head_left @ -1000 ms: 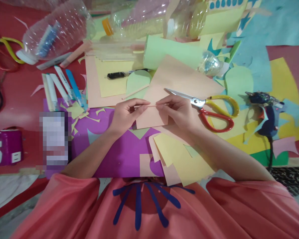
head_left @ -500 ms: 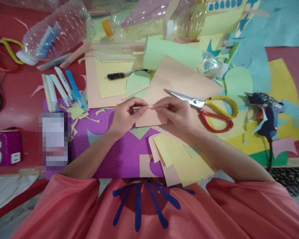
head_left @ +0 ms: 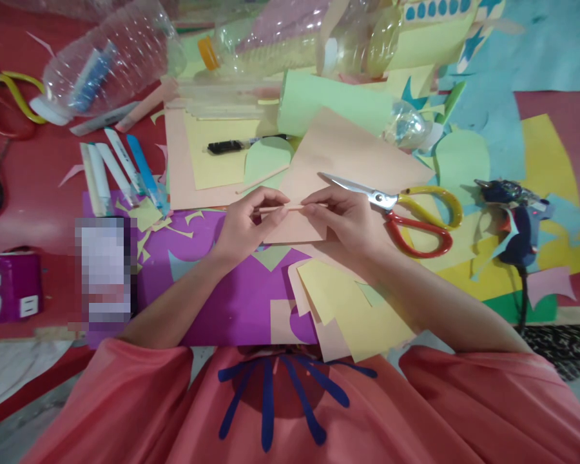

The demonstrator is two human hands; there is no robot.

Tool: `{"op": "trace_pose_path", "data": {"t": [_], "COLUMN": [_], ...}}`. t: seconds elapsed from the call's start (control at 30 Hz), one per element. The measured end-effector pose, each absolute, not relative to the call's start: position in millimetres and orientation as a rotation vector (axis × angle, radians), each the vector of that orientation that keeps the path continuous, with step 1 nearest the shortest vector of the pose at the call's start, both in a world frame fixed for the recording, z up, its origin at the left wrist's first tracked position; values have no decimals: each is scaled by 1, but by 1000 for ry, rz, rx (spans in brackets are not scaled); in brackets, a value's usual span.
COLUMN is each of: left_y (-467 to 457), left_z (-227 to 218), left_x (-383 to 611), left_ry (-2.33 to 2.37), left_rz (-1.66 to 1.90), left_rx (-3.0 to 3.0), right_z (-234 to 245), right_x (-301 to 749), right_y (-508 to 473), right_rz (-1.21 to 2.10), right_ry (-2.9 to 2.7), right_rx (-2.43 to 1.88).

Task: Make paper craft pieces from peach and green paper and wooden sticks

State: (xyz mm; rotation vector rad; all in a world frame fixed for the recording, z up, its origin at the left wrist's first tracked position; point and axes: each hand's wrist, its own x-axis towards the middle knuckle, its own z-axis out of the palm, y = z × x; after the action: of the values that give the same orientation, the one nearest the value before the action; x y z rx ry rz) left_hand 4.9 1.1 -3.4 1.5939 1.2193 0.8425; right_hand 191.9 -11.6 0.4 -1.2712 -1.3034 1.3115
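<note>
My left hand (head_left: 245,222) and my right hand (head_left: 345,219) pinch the two ends of a thin rolled peach paper stick (head_left: 294,207), held level between them. Both hands are closed on it. Under the stick lies a peach paper sheet (head_left: 348,158), partly on a purple sheet (head_left: 232,296). Scissors with yellow and red handles (head_left: 406,209) lie just right of my right hand. A second thin paper stick (head_left: 263,180) rests on the papers a little beyond my left hand.
Empty plastic bottles (head_left: 106,61) lie at the far edge. Several markers (head_left: 120,171) sit at the left, a black pen (head_left: 232,145) on yellow paper. A dark glue gun (head_left: 517,222) lies at right, a purple box (head_left: 9,287) at left. Paper scraps cover the red table (head_left: 38,193).
The hands stayed in place; the fingers shifted slightly along the paper stick, drawing closer together and then apart again.
</note>
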Motion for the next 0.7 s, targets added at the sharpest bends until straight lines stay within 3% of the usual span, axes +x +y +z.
{"op": "trace_pose_path", "data": {"t": [0.7], "left_y": [0], "left_z": [-3], "left_x": [5], "left_ry": [1184], "left_rz": [821], "left_rx": [1607], "right_z": [0], "right_x": [195], "right_y": [-10], "right_rz": [1304], "right_ry": [-1382], "right_rx": [-1150]}}
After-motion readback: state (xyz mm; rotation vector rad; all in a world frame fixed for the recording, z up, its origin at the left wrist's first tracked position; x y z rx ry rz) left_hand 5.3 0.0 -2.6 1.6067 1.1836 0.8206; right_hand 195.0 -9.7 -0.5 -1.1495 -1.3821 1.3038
